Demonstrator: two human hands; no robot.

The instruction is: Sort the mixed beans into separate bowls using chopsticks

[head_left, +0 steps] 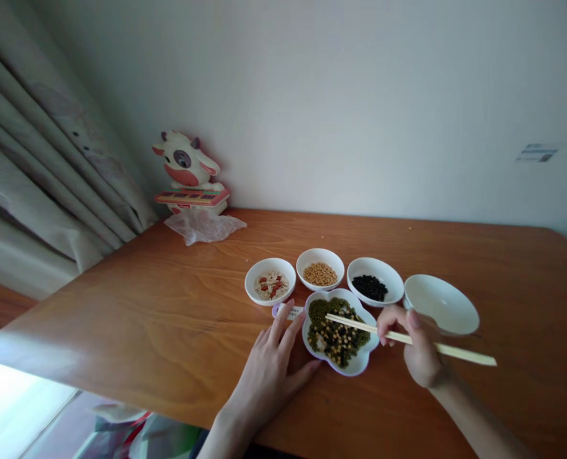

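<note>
A flower-shaped white dish (pixel 363 362) full of mixed green, yellow and black beans sits on the wooden table (pixel 168 319) in front of me. My right hand (pixel 414 347) is closed on a pair of wooden chopsticks (pixel 460 352); their tips reach over the mixed beans. My left hand (pixel 268 370) lies flat on the table with fingers spread, touching the dish's left rim. Behind the dish stand three small white bowls: one with pale seeds and red bits (pixel 270 281), one with yellow beans (pixel 320 269), one with black beans (pixel 375 281).
An empty white bowl (pixel 440 304) stands at the right of the row. A small white packet (pixel 290 312) lies by my left fingertips. A cow-shaped toy keyboard (pixel 189 175) and a crumpled plastic bag (pixel 203 225) sit at the far left by the wall and curtain (pixel 39 166).
</note>
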